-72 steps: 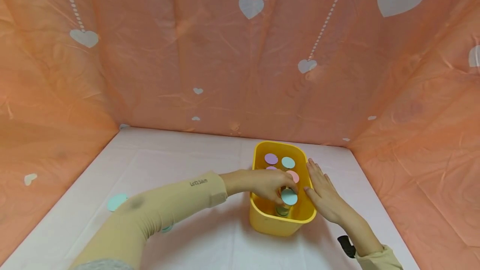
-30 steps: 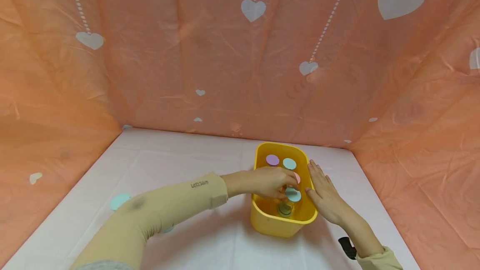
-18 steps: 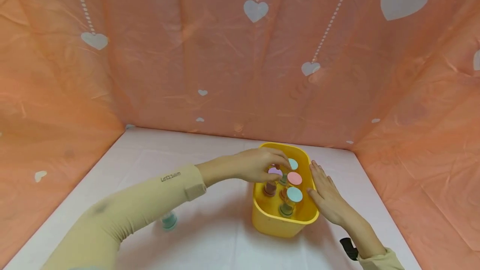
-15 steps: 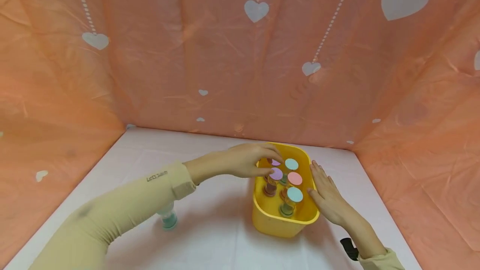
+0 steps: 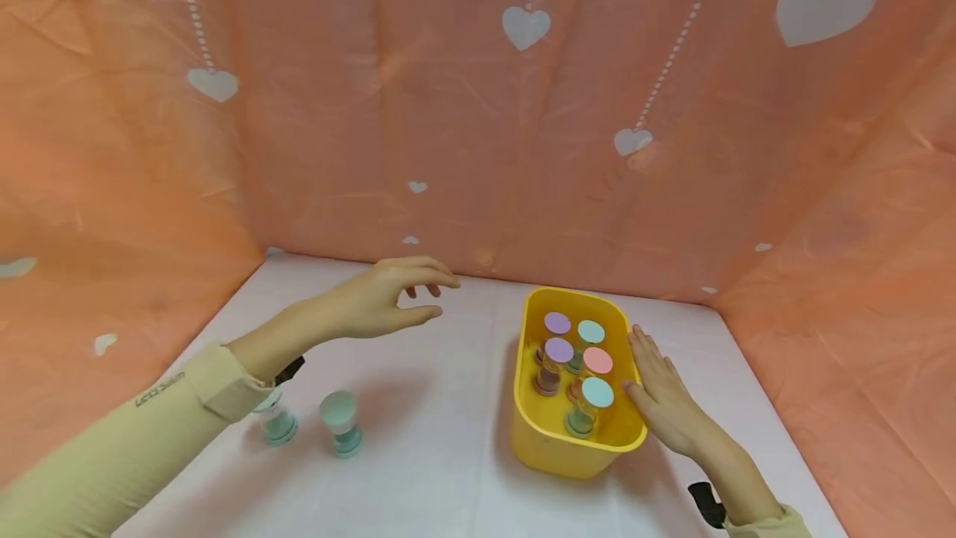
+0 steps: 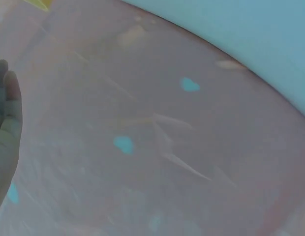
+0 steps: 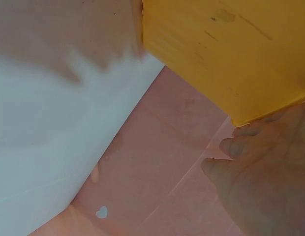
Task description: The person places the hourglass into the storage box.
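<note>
Left hand [image 5: 377, 297] has withdrawn from the yellow bin [image 5: 556, 453], fingers relaxed; straight-fingered right hand [image 5: 665, 397] touches it.

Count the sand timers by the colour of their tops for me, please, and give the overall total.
Purple-topped timers, in the yellow bin: 2
Pale blue-topped timers, in the bin: 2
Pink-topped timer, in the bin: 1
Mint green timers, on the table: 2
Total: 7
</note>
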Available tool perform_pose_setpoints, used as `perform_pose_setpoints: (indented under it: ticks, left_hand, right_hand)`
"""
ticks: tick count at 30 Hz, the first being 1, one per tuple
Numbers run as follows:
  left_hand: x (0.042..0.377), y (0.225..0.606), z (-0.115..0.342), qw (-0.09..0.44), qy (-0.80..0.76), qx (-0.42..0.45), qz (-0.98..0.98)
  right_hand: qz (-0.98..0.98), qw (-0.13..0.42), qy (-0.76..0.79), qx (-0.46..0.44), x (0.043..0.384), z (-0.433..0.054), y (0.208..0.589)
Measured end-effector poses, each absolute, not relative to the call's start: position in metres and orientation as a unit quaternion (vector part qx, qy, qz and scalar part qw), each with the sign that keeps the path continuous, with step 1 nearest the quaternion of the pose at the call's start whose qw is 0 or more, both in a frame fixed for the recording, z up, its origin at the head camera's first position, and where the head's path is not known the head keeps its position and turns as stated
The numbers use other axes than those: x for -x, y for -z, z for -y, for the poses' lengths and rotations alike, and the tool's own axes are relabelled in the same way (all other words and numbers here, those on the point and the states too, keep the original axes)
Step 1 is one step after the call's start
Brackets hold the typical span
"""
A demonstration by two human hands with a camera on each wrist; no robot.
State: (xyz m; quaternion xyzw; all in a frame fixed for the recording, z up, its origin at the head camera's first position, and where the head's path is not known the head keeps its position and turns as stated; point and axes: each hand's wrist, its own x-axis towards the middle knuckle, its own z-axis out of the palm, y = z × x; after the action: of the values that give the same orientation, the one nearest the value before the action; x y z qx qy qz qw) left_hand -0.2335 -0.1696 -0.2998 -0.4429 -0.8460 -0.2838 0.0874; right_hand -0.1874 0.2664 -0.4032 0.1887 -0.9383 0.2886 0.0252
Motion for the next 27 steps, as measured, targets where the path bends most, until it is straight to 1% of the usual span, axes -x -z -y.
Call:
perform_pose_setpoints:
  ticks: [8, 10, 15, 17, 23, 27]
  left_hand:
    - [0.206, 0.304, 0.231, 0.088, 0.301, 0.334, 0.889]
    - [0.199, 0.308, 0.247, 0.099, 0.304, 0.315, 0.894]
    - [0.184, 0.325, 0.278, 0.143, 0.324, 0.301, 0.885]
    - [0.179, 0.333, 0.288, 0.148, 0.333, 0.293, 0.884]
    - [0.165, 0.358, 0.312, 0.115, 0.351, 0.238, 0.898]
    - [0.156, 0.375, 0.323, 0.102, 0.352, 0.217, 0.905]
  right_hand:
    - [0.938, 0.023, -0.291, -0.189, 0.188, -0.269, 0.405]
    - [0.937, 0.023, -0.294, -0.190, 0.188, -0.268, 0.405]
    - [0.935, 0.022, -0.296, -0.192, 0.189, -0.268, 0.405]
    - [0.936, 0.022, -0.296, -0.191, 0.189, -0.268, 0.405]
    - [0.932, 0.025, -0.303, -0.195, 0.191, -0.270, 0.407]
    - [0.931, 0.025, -0.306, -0.197, 0.190, -0.270, 0.407]
